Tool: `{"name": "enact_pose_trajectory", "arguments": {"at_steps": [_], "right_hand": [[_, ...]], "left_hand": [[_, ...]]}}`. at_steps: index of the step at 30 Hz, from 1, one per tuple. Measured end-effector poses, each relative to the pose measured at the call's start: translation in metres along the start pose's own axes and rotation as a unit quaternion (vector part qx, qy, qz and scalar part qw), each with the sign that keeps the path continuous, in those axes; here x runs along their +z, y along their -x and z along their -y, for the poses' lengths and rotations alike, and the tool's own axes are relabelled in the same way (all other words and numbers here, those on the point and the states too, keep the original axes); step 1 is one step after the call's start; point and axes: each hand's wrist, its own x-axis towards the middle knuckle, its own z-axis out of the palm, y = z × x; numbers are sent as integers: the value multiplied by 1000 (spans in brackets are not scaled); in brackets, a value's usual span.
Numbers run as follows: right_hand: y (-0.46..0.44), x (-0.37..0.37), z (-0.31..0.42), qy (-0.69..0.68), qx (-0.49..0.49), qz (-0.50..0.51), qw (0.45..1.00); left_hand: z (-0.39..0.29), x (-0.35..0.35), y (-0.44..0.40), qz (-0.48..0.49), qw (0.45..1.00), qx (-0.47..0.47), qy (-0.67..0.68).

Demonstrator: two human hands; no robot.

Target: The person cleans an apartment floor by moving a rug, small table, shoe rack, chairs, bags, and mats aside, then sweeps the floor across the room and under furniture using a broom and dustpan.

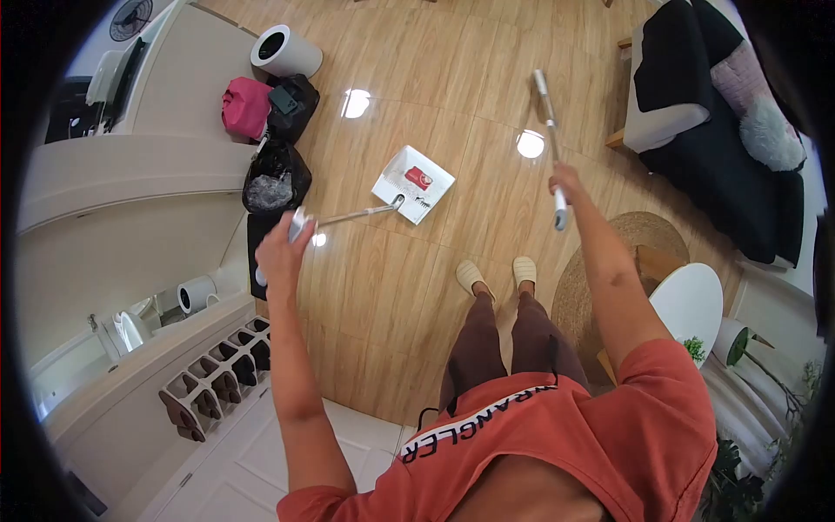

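Observation:
My left hand (283,248) is wrapped round the handle end of a long-handled white dustpan (393,180). Its metal pole slants down to the pan, and a red packet (418,178) and small dark bits lie inside the pan. Out to the right, my right hand (565,181) grips a metal pole (549,117) with a grey and white handle end below the fist. That pole's far end is above the wooden floor, apart from the dustpan; whether it touches the floor cannot be told.
Black bags (277,178), a pink bag (246,107) and a white bin (288,54) stand at the left. A dark sofa (696,157), round woven rug (574,296) and white table (689,304) are at the right. A shoe rack (213,380) is at lower left.

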Motion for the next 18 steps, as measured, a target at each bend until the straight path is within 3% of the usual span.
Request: {"name": "enact_pose_trajectory", "arguments": {"at_steps": [1, 2, 3, 5, 6, 7, 10, 11, 12, 15, 18], "right_hand": [[-13, 2, -24, 5, -25, 45, 999], [-37, -8, -71, 295, -68, 65, 951], [-2, 17, -81, 406, -67, -32, 911], [65, 39, -110, 492, -33, -9, 870], [91, 43, -136, 498, -13, 20, 867], [125, 50, -149, 494, -75, 19, 866], [179, 58, -103, 404, 46, 151, 901], [182, 52, -79, 260, 213, 172, 926], [190, 43, -59, 97, 368, 181, 907], [223, 2, -14, 105, 321, 150, 929], [231, -58, 4, 105, 280, 29, 954]], "left_hand": [[-4, -4, 14, -8, 999, -30, -16], [-9, -6, 26, -17, 998, -59, -31], [-10, -7, 36, -15, 998, -59, -29], [-7, -6, 54, -21, 994, -107, -26], [-6, -5, 59, -21, 994, -106, -24], [-6, -1, 63, -20, 993, -106, -41], [8, 12, 74, -42, 992, -106, -46], [12, 15, 74, -67, 991, -107, -35], [12, 13, 75, -54, 991, -121, -16], [13, 6, 76, -39, 992, -119, -13], [13, -1, 78, -6, 992, -122, 15]]}}
